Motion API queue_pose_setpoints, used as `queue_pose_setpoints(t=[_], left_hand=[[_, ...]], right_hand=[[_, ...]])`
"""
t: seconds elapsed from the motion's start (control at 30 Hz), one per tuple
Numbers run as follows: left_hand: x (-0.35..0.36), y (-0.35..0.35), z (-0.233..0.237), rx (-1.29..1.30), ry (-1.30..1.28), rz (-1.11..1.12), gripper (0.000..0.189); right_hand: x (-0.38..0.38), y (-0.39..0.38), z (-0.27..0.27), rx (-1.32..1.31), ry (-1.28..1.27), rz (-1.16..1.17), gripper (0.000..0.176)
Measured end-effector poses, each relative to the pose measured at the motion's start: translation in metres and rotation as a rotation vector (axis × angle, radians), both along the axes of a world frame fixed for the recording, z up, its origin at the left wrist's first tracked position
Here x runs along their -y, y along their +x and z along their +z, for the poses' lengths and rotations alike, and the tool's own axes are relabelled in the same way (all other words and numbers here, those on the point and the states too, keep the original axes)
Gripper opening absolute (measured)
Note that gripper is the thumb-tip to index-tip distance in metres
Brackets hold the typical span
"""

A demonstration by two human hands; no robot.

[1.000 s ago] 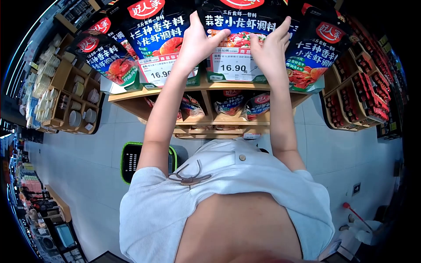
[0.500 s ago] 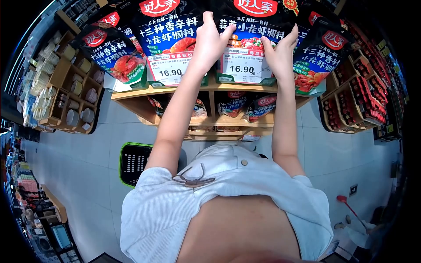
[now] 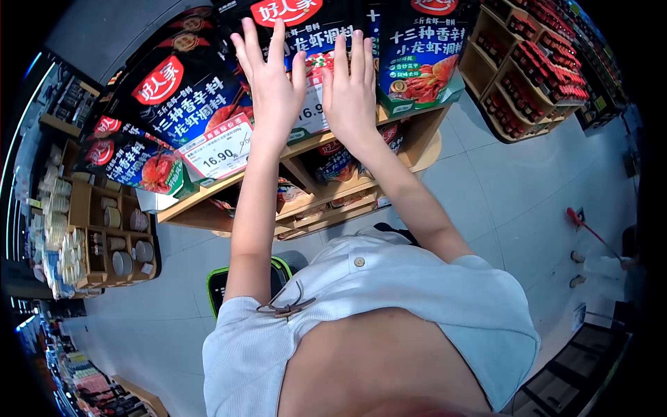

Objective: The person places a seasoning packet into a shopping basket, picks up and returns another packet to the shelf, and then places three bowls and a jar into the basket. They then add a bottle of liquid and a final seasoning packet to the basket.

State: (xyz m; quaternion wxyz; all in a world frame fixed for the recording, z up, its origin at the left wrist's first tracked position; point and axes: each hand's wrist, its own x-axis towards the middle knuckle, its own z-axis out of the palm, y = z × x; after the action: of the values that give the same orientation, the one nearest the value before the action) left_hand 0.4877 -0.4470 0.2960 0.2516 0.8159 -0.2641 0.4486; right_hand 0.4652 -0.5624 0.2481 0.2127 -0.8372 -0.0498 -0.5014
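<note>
My left hand [image 3: 273, 94] is open, palm down, with its fingers spread over the left side of a black-and-blue crayfish seasoning pouch [image 3: 316, 43]. Beside it, my right hand [image 3: 349, 101] lies flat over the pouch's right side, fingers stretched out and thumb apart. Part of a price card [image 3: 313, 111] reading 16.9 shows between the two hands. To the left stands a similar pouch [image 3: 167, 97] with a 16.90 price card [image 3: 217, 149] at its base. Another pouch [image 3: 425, 52] stands upright right of my right hand.
The pouches stand on a wooden display shelf [image 3: 233, 182], with more pouches [image 3: 333, 163] on the level below. A green-rimmed basket [image 3: 215, 281] is on the floor. Racks of red packages [image 3: 545, 69] and bowls [image 3: 121, 263] flank the display. A person [image 3: 611, 274] is at the far right.
The view has turned, so the display now slants and sits further left. My hands have come closer together over one pouch, with fingers straighter and flatter.
</note>
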Motion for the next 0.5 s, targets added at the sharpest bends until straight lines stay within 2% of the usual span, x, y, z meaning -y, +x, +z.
queue_pose_setpoints(t=[0.1,0.17,0.23,0.3,0.37,0.43,0.5], left_hand=[[0.003,-0.003,-0.003,-0.059,0.015,-0.037,0.058],[0.0,-0.016,-0.001,-0.069,-0.018,-0.045,0.044],[-0.002,-0.04,0.001,0.021,-0.042,-0.038,0.03],[-0.011,-0.059,-0.014,0.108,-0.1,-0.07,0.021],[-0.02,-0.08,-0.047,-0.038,-0.295,-0.096,0.018],[-0.022,-0.101,-0.077,-0.133,-0.374,-0.017,0.016],[-0.022,-0.128,-0.106,-0.307,-0.408,0.143,0.015]], right_hand=[[0.009,-0.007,-0.005,-0.026,0.019,0.085,0.051],[0.017,-0.025,-0.007,-0.033,0.121,0.208,0.039],[0.023,-0.042,-0.021,0.073,0.143,0.378,0.033],[0.031,-0.06,-0.04,0.166,0.053,0.511,0.029],[0.041,-0.07,-0.056,0.189,0.012,0.739,0.03],[0.049,-0.07,-0.083,0.21,-0.086,0.952,0.028],[0.059,-0.076,-0.103,0.038,-0.064,1.164,0.022]])
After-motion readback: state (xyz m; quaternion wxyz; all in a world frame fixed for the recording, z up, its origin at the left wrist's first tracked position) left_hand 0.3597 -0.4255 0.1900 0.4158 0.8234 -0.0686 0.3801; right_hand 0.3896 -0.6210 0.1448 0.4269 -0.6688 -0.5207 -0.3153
